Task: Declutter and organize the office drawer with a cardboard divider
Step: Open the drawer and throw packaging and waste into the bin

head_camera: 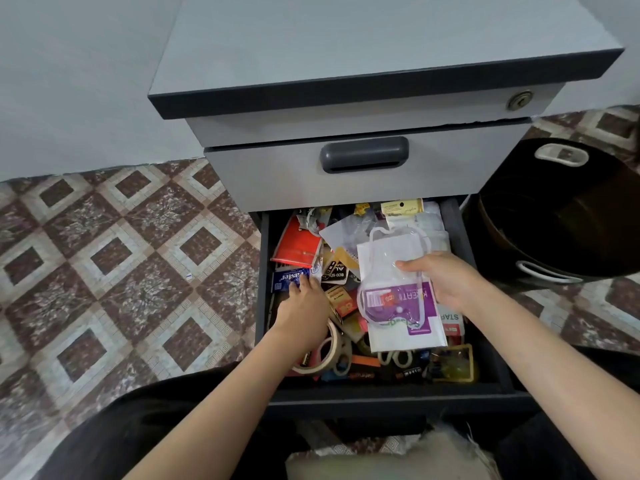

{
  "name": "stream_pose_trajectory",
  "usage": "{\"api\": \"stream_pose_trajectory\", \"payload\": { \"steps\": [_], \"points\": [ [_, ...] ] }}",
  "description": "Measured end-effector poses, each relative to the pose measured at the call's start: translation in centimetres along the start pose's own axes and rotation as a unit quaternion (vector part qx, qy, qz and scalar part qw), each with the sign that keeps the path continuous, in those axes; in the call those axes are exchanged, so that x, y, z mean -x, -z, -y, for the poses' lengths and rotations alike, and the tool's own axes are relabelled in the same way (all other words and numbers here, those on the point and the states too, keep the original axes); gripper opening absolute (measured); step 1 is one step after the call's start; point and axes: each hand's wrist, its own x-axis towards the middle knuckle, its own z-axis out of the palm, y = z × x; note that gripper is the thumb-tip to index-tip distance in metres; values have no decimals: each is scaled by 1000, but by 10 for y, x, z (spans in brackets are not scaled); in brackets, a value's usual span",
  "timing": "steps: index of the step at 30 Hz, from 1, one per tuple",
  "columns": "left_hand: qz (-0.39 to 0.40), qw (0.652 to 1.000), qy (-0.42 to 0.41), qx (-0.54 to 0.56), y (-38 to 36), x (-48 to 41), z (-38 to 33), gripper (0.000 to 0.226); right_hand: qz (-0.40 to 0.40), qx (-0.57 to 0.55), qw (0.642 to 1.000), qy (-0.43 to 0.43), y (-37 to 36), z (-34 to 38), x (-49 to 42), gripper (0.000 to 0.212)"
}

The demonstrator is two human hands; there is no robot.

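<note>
Right hand (446, 282): thumb laid across front of blister pack (398, 299), remaining fingers curled behind it, out of sight. Grips pack at its 3 o'clock edge, above contents of drawer (381, 393). Pack long axis roughly 12-to-6, leaning slightly. Clear hanger loop toward 12, purple printed card toward 6, lettering turned sideways and only partly legible. Palm toward 9 o'clock. Wrist and bare forearm run off toward 5 o'clock, cut by frame edge.

Left hand (304, 303): fingers nearly straight, close together, tips touching blue packet (289, 278) at 9 o'clock side of drawer. No grip visible; thumb not made out. Back of hand up, pointing toward 11 o'clock. Forearm enters from 7 o'clock, crossing over tape roll (329, 355).

Drawer itself: lowest in cabinet (346, 46), pulled out toward 6 o'clock, crammed.
- Red packet (298, 247) at 10 o'clock.
- Yellow case (453, 363) at 5 o'clock.
- Scissors (394, 356) at 6 o'clock, partly under lower edge of pack.

Rear of drawer hidden beneath closed front above, with grey handle (363, 154). Most small items overlap; labels mostly unreadable. Black bin (554, 209) at 3 o'clock of cabinet, cut off at frame edge. Patterned floor tiles (121, 254) at 9 o'clock.
</note>
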Motion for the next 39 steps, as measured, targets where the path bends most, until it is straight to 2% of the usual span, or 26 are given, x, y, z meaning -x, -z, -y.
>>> {"api": "stream_pose_trajectory", "payload": {
  "steps": [4,7,10,13,16,19,21,23,24,25,28,29,31,33,39],
  "points": [
    [-45,999,10,16,6,4,-3,51,1,3,1000,0,0,-2,-1,30],
    [-102,993,19,56,21,9,-7,40,-8,23,1000,-6,-1,-4,-4,36],
    [-141,986,10,89,26,21,-15,41,-14,25,999,-16,-5,-4,-4,32],
    [-158,985,-15,67,23,39,-28,47,-10,3,1000,-23,-9,-6,-3,26],
    [-145,987,-44,60,20,53,-40,53,-7,4,1000,-21,-10,-6,-2,28],
    [-134,983,-109,61,16,60,-47,57,-13,15,1000,-22,-11,-7,-2,36],
    [-70,984,-146,68,15,61,-45,66,-18,25,999,-16,-10,-9,-4,44],
    [25,983,-155,93,20,58,-38,68,-24,43,999,-11,-9,-11,-7,48],
    [40,982,-146,115,23,55,-33,63,-29,52,998,-8,-7,-12,-9,48],
    [17,981,-126,144,25,49,-26,54,-34,58,998,-11,-7,-13,-10,47],
    [-123,968,-9,217,28,26,-2,33,-35,57,998,-13,-7,-13,-8,45],
    [-131,966,35,219,27,19,5,35,-34,59,998,-13,-7,-12,-8,47],
    [-72,966,95,231,21,8,15,49,-30,66,997,-11,-7,-12,-8,54],
    [-6,946,119,300,13,1,15,58,-27,69,997,-10,-5,-14,-11,54],
    [-5,883,150,445,-5,-12,7,58,-17,87,996,1,-3,-19,-17,49]
  ]
}}
